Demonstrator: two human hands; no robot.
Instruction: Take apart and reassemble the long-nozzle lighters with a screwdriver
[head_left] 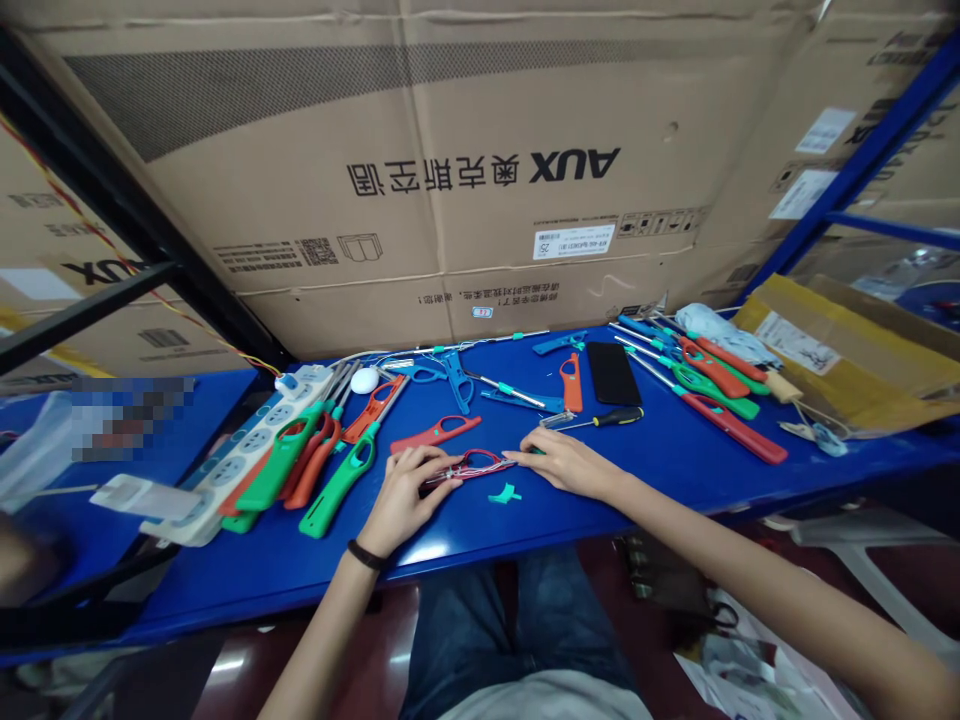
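Note:
My left hand (405, 492) rests on the blue table (675, 460), fingers curled onto the near end of an opened red lighter shell (474, 464) with thin wires in it. My right hand (564, 460) presses on the shell's other end, fingers closed around it. A small teal plastic part (504, 493) lies just in front, between the hands. A second red shell half (435, 434) lies right behind my left hand. A black-and-yellow screwdriver (600, 418) sits behind my right hand.
Green and orange long-nose lighters (315, 465) lie beside a white power strip (247, 450) at left. More lighters (712, 385) lie at right, next to a black phone (613, 373). Blue shell parts (450, 375) are further back. Cardboard boxes (450, 170) wall the rear.

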